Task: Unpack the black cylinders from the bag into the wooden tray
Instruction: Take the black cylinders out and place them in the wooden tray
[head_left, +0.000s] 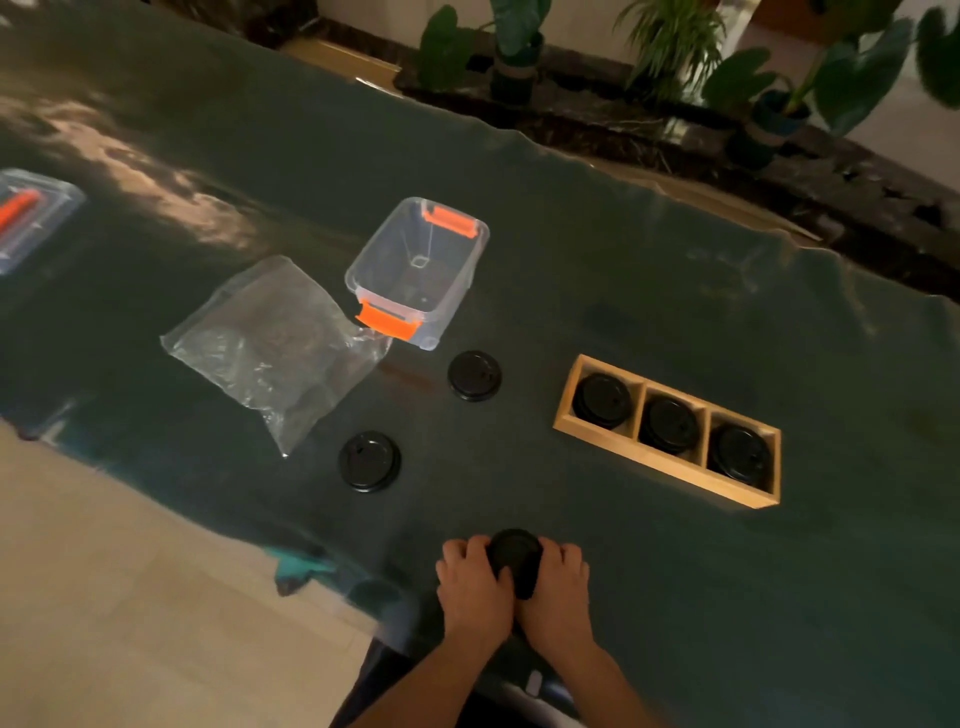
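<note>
Near the table's front edge I hold a black cylinder (516, 557) between both hands: my left hand (474, 587) grips its left side, my right hand (558, 592) its right side. Two more black cylinders stand loose on the green cloth, one (369, 461) in front of the bag and one (474, 375) by the clear box. The clear plastic bag (270, 345) lies flat and looks empty. To the right sits the wooden tray (644, 457) with three compartments, each holding a black cylinder (602, 400), (669, 424), (740, 454).
A clear plastic box (415, 270) with orange latches stands open behind the bag. Another clear container (31, 218) with something orange sits at the far left. Potted plants (519, 47) line the ledge beyond the table. The table's left edge drops to a tiled floor (130, 597).
</note>
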